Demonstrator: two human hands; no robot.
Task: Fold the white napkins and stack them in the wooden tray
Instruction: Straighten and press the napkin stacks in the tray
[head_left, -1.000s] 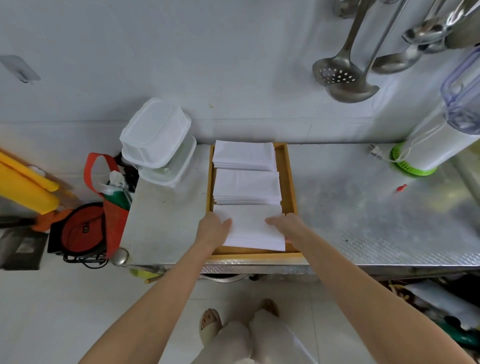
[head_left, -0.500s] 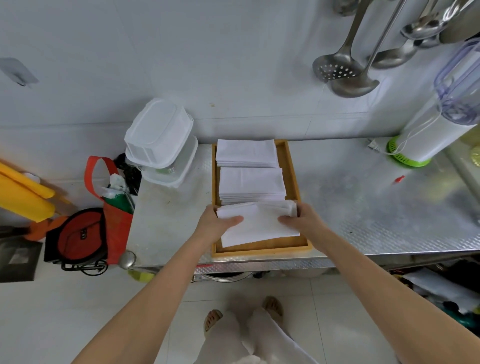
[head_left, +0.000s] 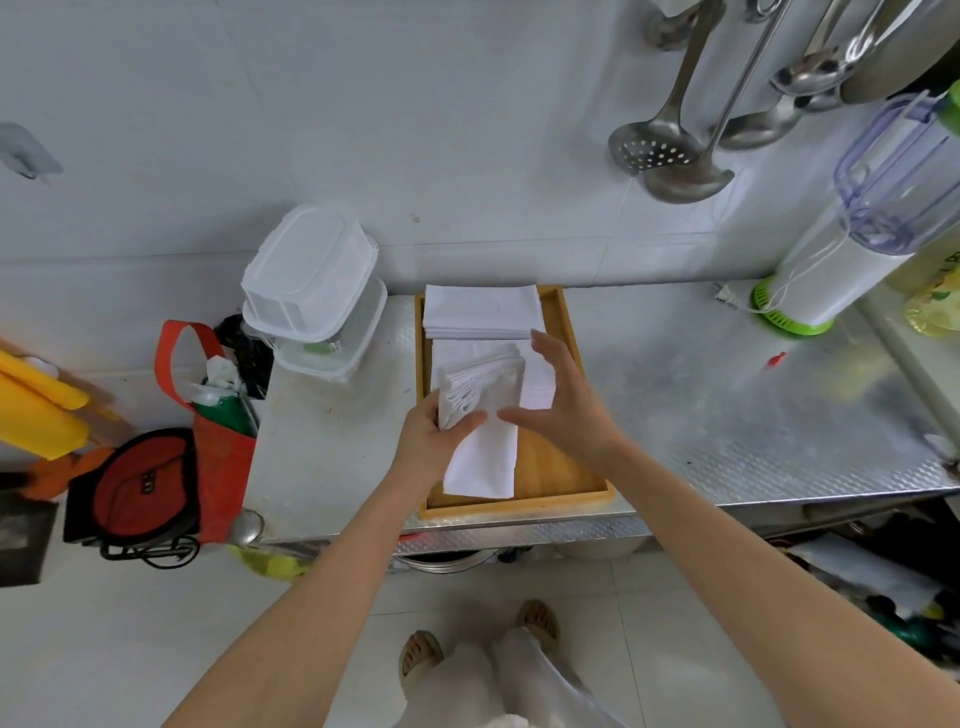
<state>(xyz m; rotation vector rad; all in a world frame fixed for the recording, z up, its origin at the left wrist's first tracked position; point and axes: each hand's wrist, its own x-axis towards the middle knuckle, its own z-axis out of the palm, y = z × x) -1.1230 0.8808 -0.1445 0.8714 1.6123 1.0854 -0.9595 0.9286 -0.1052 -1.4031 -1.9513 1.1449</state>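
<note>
A wooden tray (head_left: 563, 480) lies on the steel counter, long side running away from me. A stack of folded white napkins (head_left: 483, 312) fills its far end, and a second stack (head_left: 540, 382) lies in the middle, partly hidden. My left hand (head_left: 434, 441) grips a bundle of white napkins (head_left: 480, 415) lifted on end over the tray's near half, its layered edges fanned at the top. My right hand (head_left: 561, 400) hovers beside the bundle with fingers spread, holding nothing.
Stacked clear plastic containers (head_left: 311, 291) stand left of the tray. A blender (head_left: 852, 239) sits at the counter's far right, ladles (head_left: 675, 150) hang on the wall above. A red bag (head_left: 208, 441) hangs off the counter's left end.
The napkin bundle lay flat in the tray's near end under both hands. It was lifted, my right hand let go, and my left hand now holds it on end.
</note>
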